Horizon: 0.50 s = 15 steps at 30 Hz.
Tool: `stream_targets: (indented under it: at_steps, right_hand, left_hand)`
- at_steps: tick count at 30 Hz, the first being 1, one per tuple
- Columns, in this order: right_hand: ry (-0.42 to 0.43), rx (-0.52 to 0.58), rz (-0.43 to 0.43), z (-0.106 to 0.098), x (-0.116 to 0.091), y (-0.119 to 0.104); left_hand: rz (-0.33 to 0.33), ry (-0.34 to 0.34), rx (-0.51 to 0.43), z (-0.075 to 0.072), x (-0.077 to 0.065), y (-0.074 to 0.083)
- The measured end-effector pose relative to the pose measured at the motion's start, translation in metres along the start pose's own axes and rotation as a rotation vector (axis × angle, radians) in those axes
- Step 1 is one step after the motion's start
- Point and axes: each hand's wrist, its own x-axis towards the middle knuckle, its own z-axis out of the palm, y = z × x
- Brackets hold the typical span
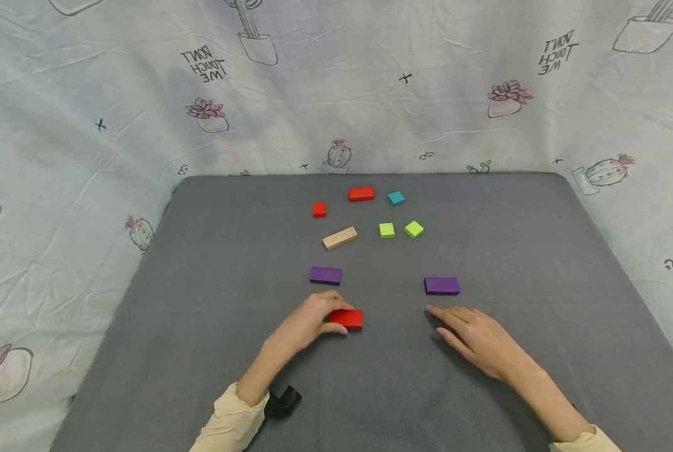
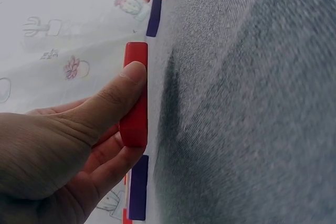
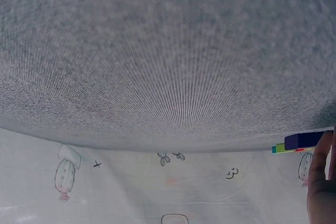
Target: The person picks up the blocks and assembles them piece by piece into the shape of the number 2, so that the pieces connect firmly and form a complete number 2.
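Observation:
My left hand (image 1: 309,321) pinches a red rectangular block (image 1: 348,319) between thumb and fingers, low over the grey table. In the left wrist view the thumb lies across the near face of this red block (image 2: 135,129). Just beyond that hand lies a purple block (image 1: 325,275). My right hand (image 1: 479,339) holds nothing; its fingers are extended, with the fingertips slightly short of a second purple block (image 1: 441,286). Only part of the right hand (image 3: 321,182) shows at the edge of the right wrist view.
Farther back lie a wooden block (image 1: 339,238), two lime green blocks (image 1: 387,230), a small red block (image 1: 319,210), a longer red block (image 1: 361,194) and a blue block (image 1: 395,198). A patterned white cloth (image 1: 370,113) hangs behind the grey table (image 1: 229,251).

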Motion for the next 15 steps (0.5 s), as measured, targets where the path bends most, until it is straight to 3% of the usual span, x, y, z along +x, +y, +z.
stream_targets:
  at_steps: [15]
  right_hand:
    - [0.000, 0.002, 0.010, 0.001, -0.001, -0.001]
  left_hand:
    - [-0.022, -0.042, 0.012, 0.012, 0.006, 0.000]
